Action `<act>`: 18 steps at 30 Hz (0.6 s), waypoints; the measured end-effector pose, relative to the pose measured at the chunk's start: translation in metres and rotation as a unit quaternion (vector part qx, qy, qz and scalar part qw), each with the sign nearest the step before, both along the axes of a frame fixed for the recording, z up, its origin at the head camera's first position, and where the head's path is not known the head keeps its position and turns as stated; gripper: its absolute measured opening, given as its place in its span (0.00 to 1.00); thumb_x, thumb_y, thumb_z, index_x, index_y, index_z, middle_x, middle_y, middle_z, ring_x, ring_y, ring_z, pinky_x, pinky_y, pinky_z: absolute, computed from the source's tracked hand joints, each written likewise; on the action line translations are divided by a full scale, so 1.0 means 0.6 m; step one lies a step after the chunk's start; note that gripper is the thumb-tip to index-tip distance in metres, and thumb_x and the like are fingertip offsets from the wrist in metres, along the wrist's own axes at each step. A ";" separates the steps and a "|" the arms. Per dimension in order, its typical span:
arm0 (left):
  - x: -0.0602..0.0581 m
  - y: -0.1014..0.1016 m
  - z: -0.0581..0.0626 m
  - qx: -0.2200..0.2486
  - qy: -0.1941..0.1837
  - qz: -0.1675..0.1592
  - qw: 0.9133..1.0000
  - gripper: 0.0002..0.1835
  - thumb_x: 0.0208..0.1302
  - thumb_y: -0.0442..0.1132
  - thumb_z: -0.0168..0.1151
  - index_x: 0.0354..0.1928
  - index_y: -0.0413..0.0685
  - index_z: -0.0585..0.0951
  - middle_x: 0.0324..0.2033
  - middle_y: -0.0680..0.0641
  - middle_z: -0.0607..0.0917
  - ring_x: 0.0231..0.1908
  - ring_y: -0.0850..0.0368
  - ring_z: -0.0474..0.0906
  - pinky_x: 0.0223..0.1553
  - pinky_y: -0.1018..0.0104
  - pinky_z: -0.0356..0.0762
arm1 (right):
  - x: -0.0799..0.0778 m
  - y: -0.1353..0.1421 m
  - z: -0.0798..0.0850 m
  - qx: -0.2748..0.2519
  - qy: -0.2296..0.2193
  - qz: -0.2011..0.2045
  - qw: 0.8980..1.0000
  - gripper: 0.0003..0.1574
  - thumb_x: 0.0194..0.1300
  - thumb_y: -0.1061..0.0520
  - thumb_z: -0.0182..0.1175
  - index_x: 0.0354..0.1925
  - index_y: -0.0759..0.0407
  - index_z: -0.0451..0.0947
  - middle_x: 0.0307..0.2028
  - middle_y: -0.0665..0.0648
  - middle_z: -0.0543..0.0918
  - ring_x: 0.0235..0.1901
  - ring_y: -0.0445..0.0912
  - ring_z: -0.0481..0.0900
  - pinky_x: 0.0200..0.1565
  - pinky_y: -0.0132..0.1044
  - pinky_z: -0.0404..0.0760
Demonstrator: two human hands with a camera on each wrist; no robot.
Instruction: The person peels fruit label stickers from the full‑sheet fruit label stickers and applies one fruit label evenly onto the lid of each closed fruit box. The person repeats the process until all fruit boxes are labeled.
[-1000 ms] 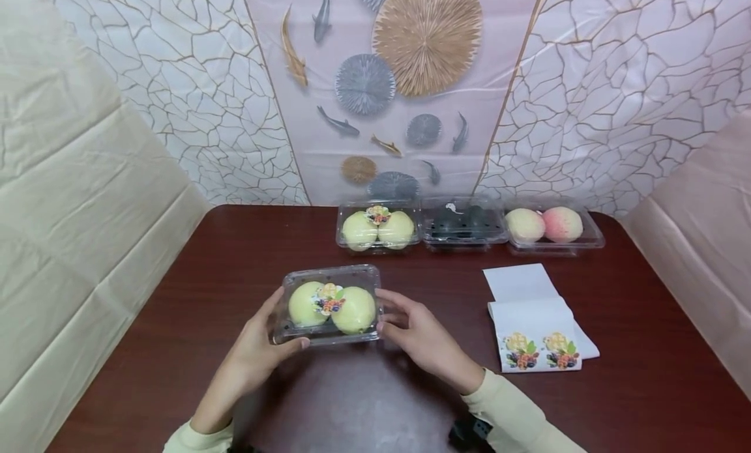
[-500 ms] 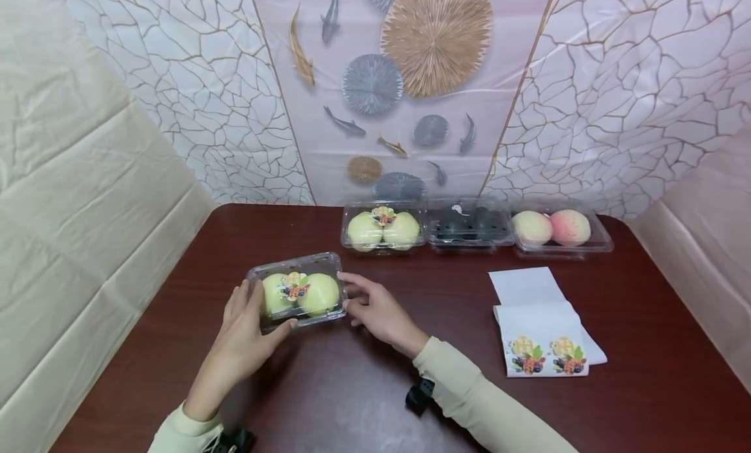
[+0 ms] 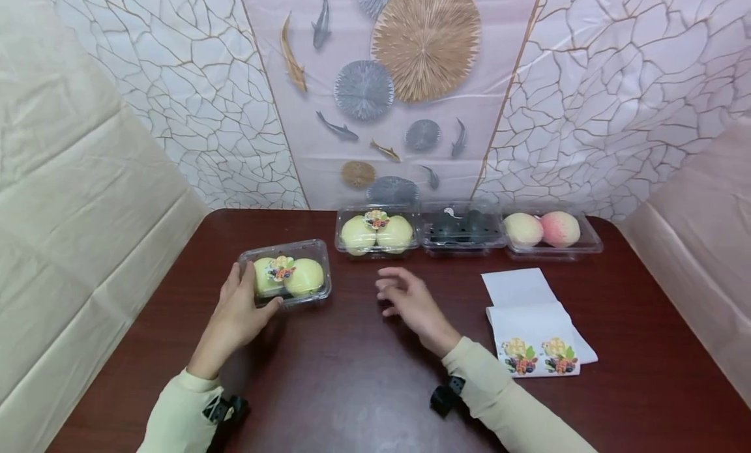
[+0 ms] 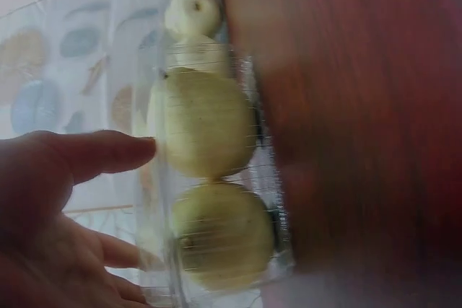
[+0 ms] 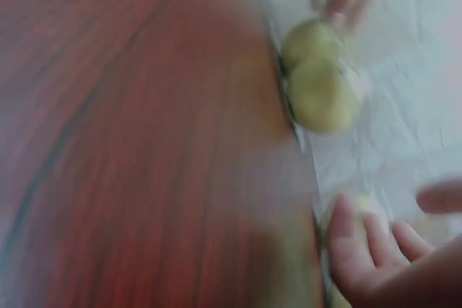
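A clear plastic fruit box [image 3: 296, 249] with two pale yellow-green fruits [image 3: 304, 277] and a fruit-print sticker [image 3: 280, 268] on its lid sits at the left of the table. My left hand [image 3: 235, 313] holds its left end, fingers over the far left side and thumb at the near edge. In the left wrist view the thumb [image 4: 119, 153] lies along the lid's edge. Apart from the box, my right hand [image 3: 419, 306] hovers over the middle of the table, fingers loosely bent and holding nothing.
Along the back stand a stickered box of yellow-green fruits [image 3: 358, 234], a box with dark fruits [image 3: 463, 228], and one with two peaches [image 3: 560, 229]. A folded white sticker sheet [image 3: 530, 322] lies at the right on the brown table [image 3: 364, 388].
The stickered box has moved left and farther back with my left hand. My right hand has let go of its right end and drawn away to the right.
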State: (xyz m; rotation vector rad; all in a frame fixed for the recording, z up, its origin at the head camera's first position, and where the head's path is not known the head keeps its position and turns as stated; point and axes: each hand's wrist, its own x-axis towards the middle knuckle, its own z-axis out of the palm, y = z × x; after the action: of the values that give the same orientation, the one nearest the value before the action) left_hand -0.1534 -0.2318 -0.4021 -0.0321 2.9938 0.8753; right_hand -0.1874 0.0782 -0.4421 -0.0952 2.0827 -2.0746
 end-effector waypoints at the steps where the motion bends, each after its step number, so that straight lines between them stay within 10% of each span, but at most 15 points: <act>1: -0.008 0.000 -0.001 0.001 0.004 -0.002 1.000 0.52 0.72 0.46 0.66 0.80 0.23 0.45 0.78 0.18 0.41 0.77 0.18 0.41 0.73 0.26 0.52 | -0.004 0.017 0.000 -0.025 -0.012 -0.027 0.999 0.22 0.79 0.67 0.52 0.66 0.72 0.71 0.55 0.72 0.83 0.47 0.55 0.85 0.41 0.41 0.87; 9: -0.065 -0.008 -0.010 -0.007 0.014 -0.007 1.000 0.51 0.69 0.45 0.64 0.80 0.25 0.48 0.79 0.19 0.42 0.77 0.19 0.42 0.73 0.27 0.52 | -0.030 0.131 0.024 -0.178 -0.102 -0.184 0.961 0.11 0.84 0.62 0.41 0.58 0.62 0.66 0.48 0.57 0.76 0.46 0.44 0.84 0.51 0.36 0.86; 18: -0.121 0.007 -0.009 -0.041 0.032 0.003 0.999 0.49 0.69 0.47 0.64 0.81 0.28 0.52 0.73 0.21 0.51 0.72 0.23 0.44 0.69 0.29 0.53 | -0.071 0.207 0.072 -0.275 -0.198 -0.239 0.910 0.37 0.85 0.57 0.33 0.84 0.55 0.37 0.74 0.61 0.56 0.79 0.54 0.60 0.69 0.37 0.73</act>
State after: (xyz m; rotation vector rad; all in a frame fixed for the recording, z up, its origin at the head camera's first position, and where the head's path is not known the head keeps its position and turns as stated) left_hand -0.2260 -0.2274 -0.4074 -0.0149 3.0887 0.7672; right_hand -0.2298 0.2022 -0.3989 0.7622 1.3250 -2.6198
